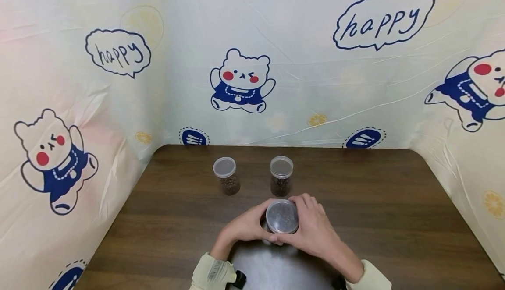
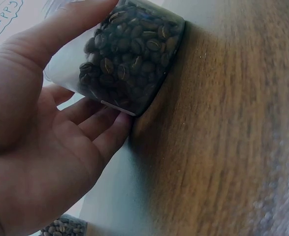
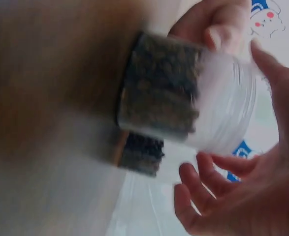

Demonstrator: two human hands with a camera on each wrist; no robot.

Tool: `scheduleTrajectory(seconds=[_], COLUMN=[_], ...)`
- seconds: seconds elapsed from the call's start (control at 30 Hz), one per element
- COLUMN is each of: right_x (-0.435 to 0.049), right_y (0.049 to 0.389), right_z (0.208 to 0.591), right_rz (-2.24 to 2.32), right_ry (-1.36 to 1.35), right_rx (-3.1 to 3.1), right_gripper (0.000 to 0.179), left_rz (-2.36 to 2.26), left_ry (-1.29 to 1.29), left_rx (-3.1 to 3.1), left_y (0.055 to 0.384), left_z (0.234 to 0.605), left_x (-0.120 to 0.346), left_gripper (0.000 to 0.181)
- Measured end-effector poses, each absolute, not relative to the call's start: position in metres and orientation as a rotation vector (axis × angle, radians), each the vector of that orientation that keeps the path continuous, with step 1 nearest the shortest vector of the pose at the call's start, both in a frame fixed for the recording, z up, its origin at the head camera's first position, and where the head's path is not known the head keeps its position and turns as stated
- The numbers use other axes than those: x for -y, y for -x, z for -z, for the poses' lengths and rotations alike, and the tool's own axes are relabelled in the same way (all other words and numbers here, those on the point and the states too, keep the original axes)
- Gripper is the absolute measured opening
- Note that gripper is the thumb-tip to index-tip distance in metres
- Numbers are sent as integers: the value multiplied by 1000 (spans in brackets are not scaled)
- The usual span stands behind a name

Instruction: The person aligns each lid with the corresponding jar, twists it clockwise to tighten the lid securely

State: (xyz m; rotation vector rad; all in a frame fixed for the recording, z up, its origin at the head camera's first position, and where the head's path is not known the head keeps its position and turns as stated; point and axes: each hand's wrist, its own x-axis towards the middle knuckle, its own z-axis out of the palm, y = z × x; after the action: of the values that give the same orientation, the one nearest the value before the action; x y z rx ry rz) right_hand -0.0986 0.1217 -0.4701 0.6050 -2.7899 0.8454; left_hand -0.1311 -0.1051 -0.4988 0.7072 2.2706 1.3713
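Observation:
A clear plastic jar of coffee beans point(image 1: 282, 217) stands upright at the near middle of the table, its round translucent lid facing up. Around its left side my left hand point(image 1: 248, 223) holds it, thumb on the front and fingers behind. From the right, my right hand point(image 1: 313, 229) grips around the jar near the lid, thumb and fingers curved about it. Dark roasted beans fill the lower part of the jar point(image 2: 129, 54) in the left wrist view, its base right at the tabletop. The right wrist view is blurred, with the jar point(image 3: 159, 88) between both hands.
Two more lidded jars stand farther back: a left jar point(image 1: 228, 177) with brown contents and a right jar point(image 1: 281, 177) with darker contents, just behind the hands. The dark wooden table point(image 1: 375, 193) meets a printed cloth backdrop point(image 1: 300, 84) at the back and sides.

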Motion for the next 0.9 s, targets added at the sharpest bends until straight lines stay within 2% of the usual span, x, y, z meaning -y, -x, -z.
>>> scheduleTrajectory(seconds=[0.1,0.17,0.43,0.7,0.9], right_x=[-130,-139,-159,-160,-153], right_y=[105,112,133,137,128], right_z=[468,467,473,475,472], right_rz=[-980,-1117,-1424,-1388,-1281], right_ry=[-699,-800,-1186,-1245,-1150], right_rx=[2849,2860,2736,2697,2738], right_gripper=[116,119,98,90,88], left_rz=[-1378,-1378,-1383,-1391,-1394], left_ry=[-704,-699,-700,-686,-675], left_rx=[-2261,-2258,-2244,-2235,-2226], left_y=[131,131,131,130,130], left_z=[500,500,500,499,499], left_x=[105,105,105,105,105], left_gripper=[88,88,92,93,91])
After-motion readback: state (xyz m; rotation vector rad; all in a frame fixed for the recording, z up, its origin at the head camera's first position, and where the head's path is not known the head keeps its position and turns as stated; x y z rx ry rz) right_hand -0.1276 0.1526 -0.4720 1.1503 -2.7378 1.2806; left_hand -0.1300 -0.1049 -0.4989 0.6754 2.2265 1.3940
